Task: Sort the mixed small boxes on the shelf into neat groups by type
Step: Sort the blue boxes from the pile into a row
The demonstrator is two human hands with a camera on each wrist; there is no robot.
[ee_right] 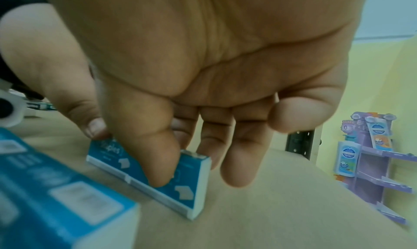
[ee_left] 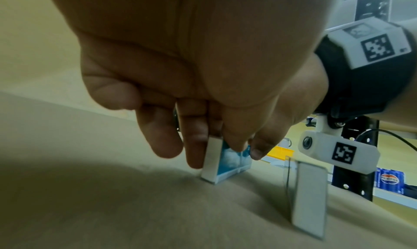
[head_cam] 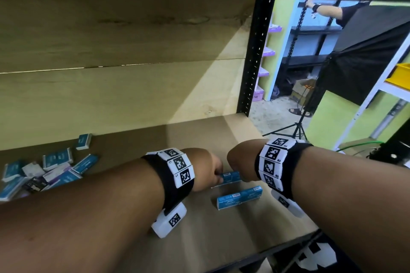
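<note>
Two small blue staple boxes [head_cam: 229, 178] stand end to end on edge on the brown shelf board [head_cam: 199, 239]. My left hand [head_cam: 213, 175] pinches their left end [ee_left: 223, 161] between thumb and fingers. At the right end [ee_right: 192, 179], my right hand [head_cam: 238, 168] pinches with its thumb [ee_right: 155, 160] on the front face and its fingers behind. A second row of the same blue boxes [head_cam: 239, 197] lies just in front, apart from both hands, and shows close and blurred in the right wrist view [ee_right: 56, 208]. A mixed pile of blue, white and dark boxes [head_cam: 44, 173] lies at the far left.
One blue box [head_cam: 83, 141] stands alone against the wooden back panel [head_cam: 111, 95]. A black perforated upright [head_cam: 255, 57] marks the shelf's right end. Beyond it are a tripod [head_cam: 297, 126], other racks and another person's arm [head_cam: 326, 10].
</note>
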